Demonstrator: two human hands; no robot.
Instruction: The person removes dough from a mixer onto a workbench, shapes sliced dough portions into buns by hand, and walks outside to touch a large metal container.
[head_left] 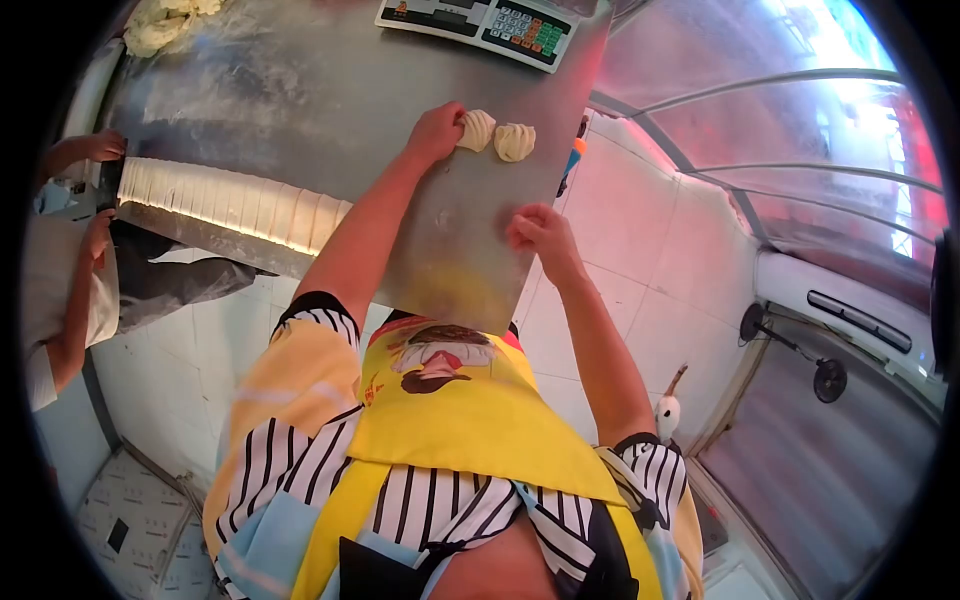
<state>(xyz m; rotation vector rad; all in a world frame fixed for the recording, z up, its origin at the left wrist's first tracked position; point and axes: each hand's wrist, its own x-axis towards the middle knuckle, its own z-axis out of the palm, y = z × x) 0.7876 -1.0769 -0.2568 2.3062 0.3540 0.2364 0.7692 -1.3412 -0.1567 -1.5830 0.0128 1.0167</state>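
My left hand (437, 132) is at the left side of a twisted dough piece (476, 130) on the metal table (300, 110), its fingertips pinched at the dough's edge. A second twisted dough piece (515, 142) sits just to the right, a small gap apart. My right hand (540, 232), slightly blurred, hovers near the table's right edge, below the dough pieces, with its fingers curled; whether anything is between them is hidden. A long row of cut dough strips (230, 205) lies along the table's near edge, left of my left forearm.
A scale with a keypad (520, 32) stands at the table's far edge. A dough mass (165, 25) lies at the far left. Another person's hands (103, 146) are at the table's left end. White tiled floor (630, 220) shows beyond the right edge.
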